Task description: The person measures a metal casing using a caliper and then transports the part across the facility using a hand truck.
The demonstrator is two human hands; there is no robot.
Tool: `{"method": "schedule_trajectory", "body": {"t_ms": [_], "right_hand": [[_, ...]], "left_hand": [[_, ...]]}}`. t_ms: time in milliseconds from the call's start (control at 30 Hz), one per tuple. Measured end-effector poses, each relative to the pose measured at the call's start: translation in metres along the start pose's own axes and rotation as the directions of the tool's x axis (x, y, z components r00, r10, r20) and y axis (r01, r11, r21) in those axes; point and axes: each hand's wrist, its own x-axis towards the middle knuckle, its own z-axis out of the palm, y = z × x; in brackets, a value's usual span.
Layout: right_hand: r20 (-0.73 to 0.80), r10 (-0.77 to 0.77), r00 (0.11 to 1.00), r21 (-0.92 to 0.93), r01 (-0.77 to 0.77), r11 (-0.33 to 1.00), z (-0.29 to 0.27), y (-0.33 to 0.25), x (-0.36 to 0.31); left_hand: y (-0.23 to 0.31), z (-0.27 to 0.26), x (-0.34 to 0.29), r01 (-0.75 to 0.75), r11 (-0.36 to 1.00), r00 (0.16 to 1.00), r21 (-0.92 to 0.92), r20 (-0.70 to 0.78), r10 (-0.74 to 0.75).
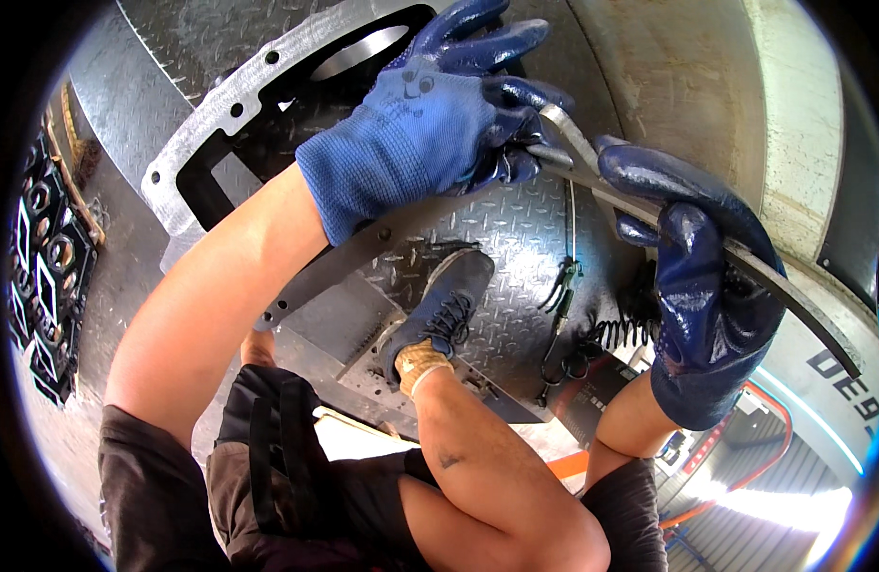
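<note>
A long flat metal bar, dark and narrow, runs from the middle of the view down to the right. My right hand, in a blue coated glove, is closed around it partway along. At the bar's upper end, the thumb and lower fingers of my gloved left hand pinch it, while other fingers stretch upward. A pale narrow strip shows between the two hands; whether it belongs to the bar I cannot tell. Beneath my left hand and forearm lies a big grey metal frame with bolt holes and a machined face, partly hidden.
My shoe rests on the tread plate. A green-handled air gun and a black coiled hose lie beside it. Black metal parts are piled at the far left. A large pale curved panel stands at the right.
</note>
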Motion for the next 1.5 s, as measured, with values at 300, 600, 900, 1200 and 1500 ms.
{"method": "schedule_trajectory", "body": {"t_ms": [300,600,900,1200,1500], "right_hand": [[-0.052,0.039,0.998,0.015,-0.038,0.999,-0.002,0.003,-0.001],[-0.076,-0.033,0.997,0.111,0.042,0.993,-0.004,0.009,-0.001],[-0.521,0.139,0.842,0.125,-0.086,0.988,-0.047,0.031,-0.005],[-0.592,0.298,0.749,0.558,0.114,0.822,-0.061,0.044,-0.024],[-0.717,0.295,0.632,0.27,-0.138,0.953,-0.059,0.071,-0.049]], "left_hand": [[0.005,-0.004,-0.002,0.084,0.996,0.992,0.026,0.092,-0.086],[-0.007,0.003,-0.001,-0.017,0.999,0.998,0.046,-0.062,0.019],[-0.006,-0.005,0.009,-0.012,0.992,0.987,0.125,0.161,-0.009],[0.005,-0.002,0.031,-0.061,0.98,0.987,0.187,0.158,0.031],[0.009,-0.008,0.03,-0.023,0.973,0.97,0.23,0.241,-0.034]]}}
